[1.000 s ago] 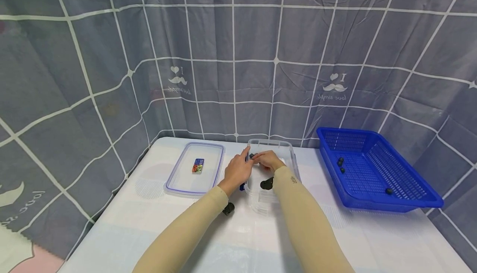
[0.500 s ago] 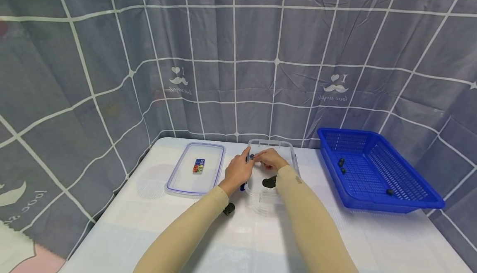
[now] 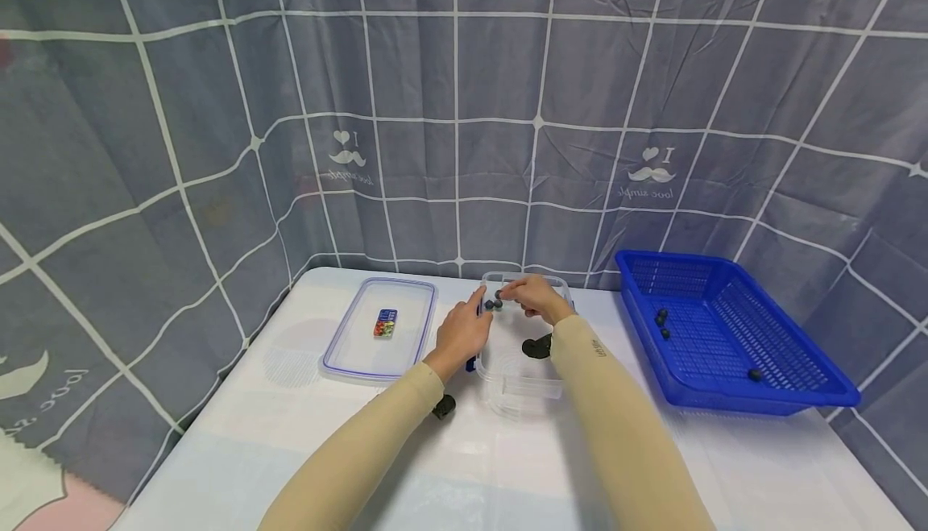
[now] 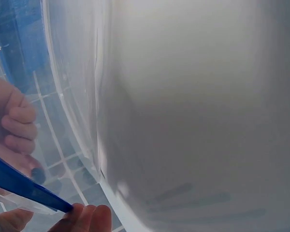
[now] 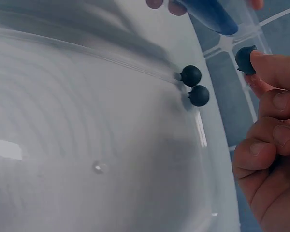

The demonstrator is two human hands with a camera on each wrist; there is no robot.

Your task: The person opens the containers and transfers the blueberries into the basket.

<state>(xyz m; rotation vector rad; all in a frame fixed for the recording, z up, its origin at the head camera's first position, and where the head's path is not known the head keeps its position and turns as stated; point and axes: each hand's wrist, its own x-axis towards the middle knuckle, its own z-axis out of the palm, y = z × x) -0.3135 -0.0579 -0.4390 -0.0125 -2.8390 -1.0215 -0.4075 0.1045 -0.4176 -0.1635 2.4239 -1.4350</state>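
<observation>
In the head view a clear plastic box (image 3: 518, 338) stands in the middle of the table. My left hand (image 3: 462, 329) holds its left side at the far end, fingers beside the blue latch (image 4: 26, 186). My right hand (image 3: 536, 299) is over the box's far part. Its thumb and index finger pinch a dark blueberry (image 5: 245, 60), the other fingers curled. Two more blueberries (image 5: 190, 76) lie touching each other in the box's far left corner. Part of the box is hidden behind my right forearm.
A blue lid-edged clear cover (image 3: 355, 350) lies on the left, with a small colourful packet (image 3: 386, 323) on it. At the right stands a blue basket (image 3: 732, 354) holding several blueberries (image 3: 662, 317). A grey curtain (image 3: 493, 152) hangs behind the table.
My right hand has risen and moved a little right from the box's corner, pinching a blueberry. Two blueberries in the corner have come into clearer sight. My left hand has stayed put.
</observation>
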